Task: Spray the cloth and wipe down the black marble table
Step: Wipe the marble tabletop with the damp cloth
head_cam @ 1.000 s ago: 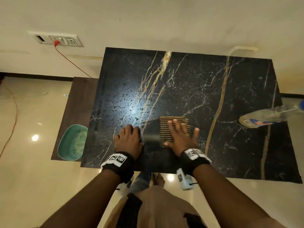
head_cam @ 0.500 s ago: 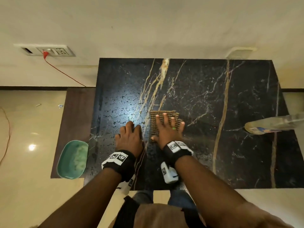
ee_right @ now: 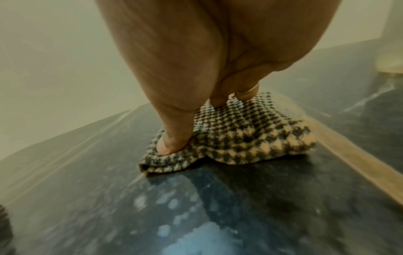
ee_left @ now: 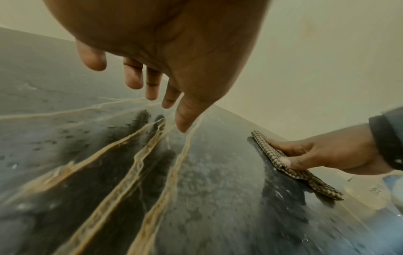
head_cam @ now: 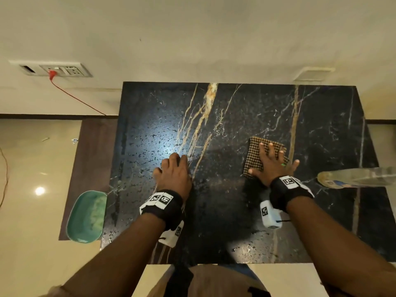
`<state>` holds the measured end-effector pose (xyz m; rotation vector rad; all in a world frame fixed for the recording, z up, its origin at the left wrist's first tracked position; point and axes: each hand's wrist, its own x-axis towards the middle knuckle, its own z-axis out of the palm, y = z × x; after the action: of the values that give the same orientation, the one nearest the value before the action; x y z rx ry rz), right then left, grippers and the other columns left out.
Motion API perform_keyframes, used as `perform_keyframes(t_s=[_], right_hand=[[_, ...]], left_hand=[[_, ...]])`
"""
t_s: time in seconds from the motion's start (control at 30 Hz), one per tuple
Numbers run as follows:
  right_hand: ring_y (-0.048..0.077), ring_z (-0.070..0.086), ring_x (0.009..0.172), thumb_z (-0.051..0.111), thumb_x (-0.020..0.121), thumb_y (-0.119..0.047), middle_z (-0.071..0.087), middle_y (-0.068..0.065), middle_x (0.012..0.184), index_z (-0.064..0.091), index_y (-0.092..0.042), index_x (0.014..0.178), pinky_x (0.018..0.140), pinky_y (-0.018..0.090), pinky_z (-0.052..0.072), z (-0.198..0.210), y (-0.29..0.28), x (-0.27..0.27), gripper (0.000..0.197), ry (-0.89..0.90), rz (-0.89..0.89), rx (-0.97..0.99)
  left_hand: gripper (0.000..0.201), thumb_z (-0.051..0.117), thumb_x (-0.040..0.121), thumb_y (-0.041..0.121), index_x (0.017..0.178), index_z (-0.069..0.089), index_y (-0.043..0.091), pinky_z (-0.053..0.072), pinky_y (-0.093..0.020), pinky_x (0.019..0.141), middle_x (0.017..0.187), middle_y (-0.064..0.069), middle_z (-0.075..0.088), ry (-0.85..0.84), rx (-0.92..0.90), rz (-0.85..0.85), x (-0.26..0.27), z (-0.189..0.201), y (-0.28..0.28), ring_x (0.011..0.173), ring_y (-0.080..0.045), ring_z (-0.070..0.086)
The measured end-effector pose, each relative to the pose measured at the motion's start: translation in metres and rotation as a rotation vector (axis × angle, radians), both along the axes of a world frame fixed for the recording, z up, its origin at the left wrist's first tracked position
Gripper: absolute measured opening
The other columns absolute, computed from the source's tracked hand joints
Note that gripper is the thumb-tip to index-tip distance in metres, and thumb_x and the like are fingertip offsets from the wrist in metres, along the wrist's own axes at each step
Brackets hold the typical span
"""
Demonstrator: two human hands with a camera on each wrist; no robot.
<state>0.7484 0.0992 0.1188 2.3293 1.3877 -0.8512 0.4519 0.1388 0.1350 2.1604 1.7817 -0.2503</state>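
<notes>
A clear plastic spray bottle (head_cam: pixel 362 179) stood at the right edge of the frame on the table (head_cam: pixel 246 116); its base carried a blue label, and what it held could not be told. At the lower left, a teal oval dish (head_cam: pixel 85 217) sat on a dark brown surface (head_cam: pixel 94 146) beside the table, its inside mottled pale green.

The table was a polished black marble slab with gold and white veins, wet and speckled with droplets in the centre-left. The cloth (head_cam: pixel 256 153), a folded square in a woven tan-and-black houndstooth, lay flat on the marble right of centre, its layered edge showing in the right wrist view (ee_right: pixel 235 138).

The right hand (head_cam: pixel 272 166) pressed down on the cloth with straight, spread fingers, thumb on its near corner. The left hand (head_cam: pixel 174 172) rested on the marble at the centre, holding nothing, fingers loosely bent with the tips toward the surface.

A red cord (head_cam: pixel 75 97) ran from a wall socket (head_cam: pixel 62 70) at the upper left.
</notes>
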Motion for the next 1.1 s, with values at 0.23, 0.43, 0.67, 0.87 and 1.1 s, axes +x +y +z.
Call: perform_keyframes(t_s=[0.23,0.43,0.67,0.87,1.1], right_hand=[[0.036,-0.016,0.152,0.057,0.092,-0.054,-0.019,-0.003,0.166,-0.009,-0.038,0.157,0.109,0.071,-0.019,0.0,0.056,-0.1,0.094,0.146,0.151,0.105],[0.028,-0.011,0.154,0.056,0.091,-0.057,-0.014,-0.009,0.167,-0.005,-0.039,0.156,0.11,0.069,-0.021,-0.006,0.089,-0.151,0.091,0.189,0.346,0.131],[0.026,-0.013,0.154,0.052,0.091,-0.065,-0.022,-0.01,0.165,-0.016,-0.039,0.155,0.109,0.076,-0.012,-0.007,0.078,-0.013,0.097,0.085,0.102,0.068],[0.036,-0.015,0.152,0.053,0.091,-0.064,-0.019,-0.004,0.166,-0.011,-0.037,0.157,0.111,0.075,-0.01,-0.002,0.091,0.02,0.096,0.034,-0.018,0.022],[0.038,-0.014,0.152,0.058,0.089,-0.059,-0.017,-0.005,0.167,-0.007,-0.038,0.156,0.108,0.075,-0.018,-0.009,0.159,-0.11,0.096,0.152,0.261,0.152]], left_hand=[[0.043,0.052,0.092,0.031,0.134,0.043,0.027,0.034,-0.049,0.092,0.133,-0.006,0.043,-0.02,0.017,0.075,0.002,-0.002,0.016,0.117,-0.028,0.04],[0.046,0.049,0.091,0.039,0.134,0.045,0.025,0.034,-0.047,0.095,0.134,-0.003,0.044,-0.038,0.049,0.052,0.009,0.002,0.032,0.118,-0.026,0.04],[0.055,0.051,0.091,0.033,0.144,0.037,0.026,0.033,-0.046,0.099,0.144,-0.002,0.041,-0.077,0.023,-0.007,0.03,0.001,0.069,0.126,-0.027,0.036],[0.047,0.054,0.087,0.02,0.133,0.045,0.025,0.035,-0.046,0.094,0.133,-0.003,0.045,-0.051,0.068,-0.04,0.041,-0.006,0.097,0.117,-0.027,0.041],[0.041,0.046,0.096,0.036,0.137,0.043,0.034,0.032,-0.049,0.097,0.137,0.006,0.044,-0.044,0.06,-0.019,0.04,-0.012,0.099,0.116,-0.023,0.04]])
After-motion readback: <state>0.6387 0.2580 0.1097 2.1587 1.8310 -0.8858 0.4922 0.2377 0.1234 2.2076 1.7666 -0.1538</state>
